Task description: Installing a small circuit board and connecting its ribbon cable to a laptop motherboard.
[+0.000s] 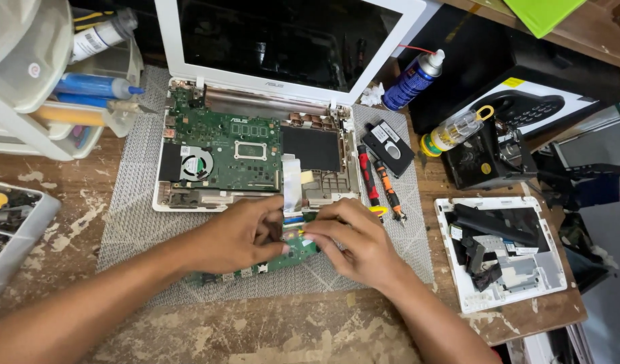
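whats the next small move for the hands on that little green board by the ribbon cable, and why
Probably ease the white ribbon cable end into or out of its connector on the small green board, which one I can't tell. The left hand presses the board down on the grey mat, and the right hand fingertips pinch at the cable's end. The cable runs up to the opened laptop.

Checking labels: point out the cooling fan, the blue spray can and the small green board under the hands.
cooling fan (196, 164), head view, hub.
blue spray can (409, 82), head view, body.
small green board (293, 255), head view, bare middle.
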